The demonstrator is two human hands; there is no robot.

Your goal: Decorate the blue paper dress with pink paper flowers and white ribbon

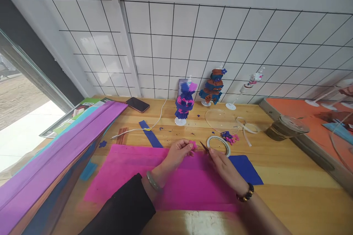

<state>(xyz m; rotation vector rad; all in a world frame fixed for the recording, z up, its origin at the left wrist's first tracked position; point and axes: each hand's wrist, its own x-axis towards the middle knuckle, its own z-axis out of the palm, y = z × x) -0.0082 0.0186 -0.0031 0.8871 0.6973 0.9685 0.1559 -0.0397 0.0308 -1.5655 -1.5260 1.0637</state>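
My left hand [179, 152] pinches a small pink flower cutout [193, 144] between thumb and fingers. In my right hand [222, 163] is a pair of scissors, its dark pointed blades [204, 147] aimed at the flower, with a small gap between them; the handles are hidden by my fingers. Both hands are over a large pink sheet [187, 191], of fabric or crepe paper. A roll of white tape [226, 147] lies just beyond my right hand, next to a pile of small blue and pink cutouts [230, 137]. A dark blue piece [245, 170] sits partly beneath my right forearm.
Small dressed figures on stands [184, 104] line the wall. Long purple sheets [68, 147] cover the left side, near a phone [138, 104] and a white cable [158, 119]. A blue strip [151, 135] and scraps lie behind the hands. A brown container [286, 127] stands at right.
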